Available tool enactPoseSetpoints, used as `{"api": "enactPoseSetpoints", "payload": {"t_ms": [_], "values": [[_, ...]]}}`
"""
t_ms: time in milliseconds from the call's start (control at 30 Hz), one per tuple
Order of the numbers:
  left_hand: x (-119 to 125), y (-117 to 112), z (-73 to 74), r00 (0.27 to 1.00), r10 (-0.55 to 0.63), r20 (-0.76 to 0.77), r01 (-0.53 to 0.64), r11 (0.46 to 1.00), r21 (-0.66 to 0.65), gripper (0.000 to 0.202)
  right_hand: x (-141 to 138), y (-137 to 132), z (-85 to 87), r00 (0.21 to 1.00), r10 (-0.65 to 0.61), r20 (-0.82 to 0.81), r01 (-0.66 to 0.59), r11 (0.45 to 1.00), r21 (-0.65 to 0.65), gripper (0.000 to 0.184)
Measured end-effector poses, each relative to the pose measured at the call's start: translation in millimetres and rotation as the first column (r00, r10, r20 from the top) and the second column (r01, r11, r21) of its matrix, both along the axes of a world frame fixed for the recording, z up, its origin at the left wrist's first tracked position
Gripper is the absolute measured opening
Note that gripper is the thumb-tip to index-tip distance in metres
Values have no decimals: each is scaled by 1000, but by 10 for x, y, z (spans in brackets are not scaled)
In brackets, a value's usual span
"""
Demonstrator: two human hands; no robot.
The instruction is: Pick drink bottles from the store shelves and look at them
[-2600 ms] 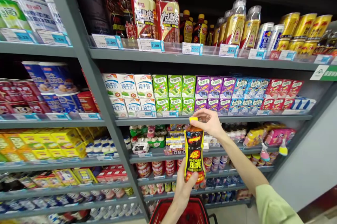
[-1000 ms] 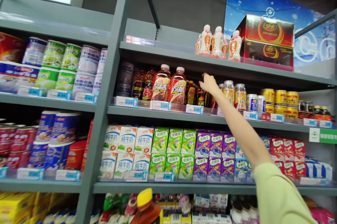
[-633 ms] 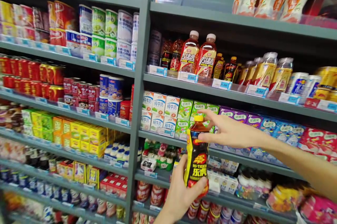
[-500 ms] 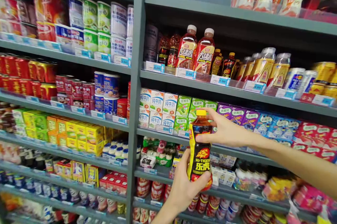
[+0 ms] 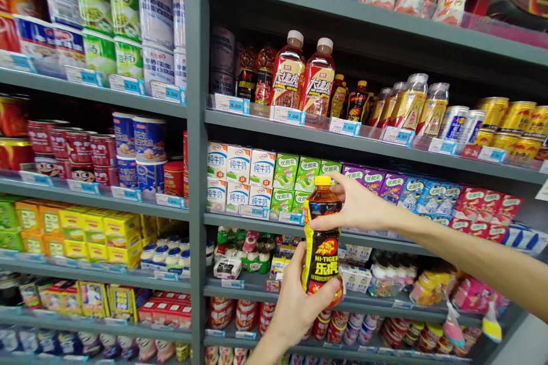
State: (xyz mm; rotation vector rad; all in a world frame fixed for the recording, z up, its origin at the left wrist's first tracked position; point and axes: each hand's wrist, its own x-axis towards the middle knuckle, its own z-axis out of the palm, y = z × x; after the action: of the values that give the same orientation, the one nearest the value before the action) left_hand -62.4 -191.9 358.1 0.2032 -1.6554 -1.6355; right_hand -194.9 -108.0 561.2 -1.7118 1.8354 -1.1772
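Observation:
Both hands hold one dark plastic drink bottle (image 5: 327,248) with a yellow cap, a black, red and yellow label and the words HI-TIGER. It stands nearly upright in front of the shelves, leaning slightly. My left hand (image 5: 299,299) wraps its lower half, thumb across the front. From the right, my right hand (image 5: 349,205) grips its upper part just below the cap, thumb on the front; some of its fingers are hidden behind the bottle. A similar yellow-capped bottle (image 5: 358,103) stands on the shelf above, beside two large white-capped bottles (image 5: 302,79).
Grey shelves (image 5: 377,145) with price tags fill the view, split by a grey upright post (image 5: 196,182). Milk cartons (image 5: 240,173) and green drink cartons (image 5: 295,173) stand right behind the bottle. Stacked cans (image 5: 128,136) line the left shelves. Two small bags (image 5: 454,325) hang at lower right.
The view has shifted right and closer, so the shelves appear further left and the right end shows. Both hands keep the same hold on the bottle.

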Motion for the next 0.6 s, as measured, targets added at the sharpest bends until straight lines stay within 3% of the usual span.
{"api": "enactPoseSetpoints", "payload": {"t_ms": [233,367,467,600], "values": [[-6,90,178,998,-46,-52,46,999,3,86,55,-10,150,1000,26,15,-26,999,-39,72],[-8,196,202,987,-94,-131,106,990,89,103,0,-23,284,1000,4,-8,-5,998,-59,70],[-17,250,113,984,-95,-153,107,992,72,107,-88,-24,489,998,-31,-49,25,993,-114,71],[92,303,8,976,-183,-122,171,980,-103,74,-196,48,968,983,-60,-174,5,953,-303,67]]}}
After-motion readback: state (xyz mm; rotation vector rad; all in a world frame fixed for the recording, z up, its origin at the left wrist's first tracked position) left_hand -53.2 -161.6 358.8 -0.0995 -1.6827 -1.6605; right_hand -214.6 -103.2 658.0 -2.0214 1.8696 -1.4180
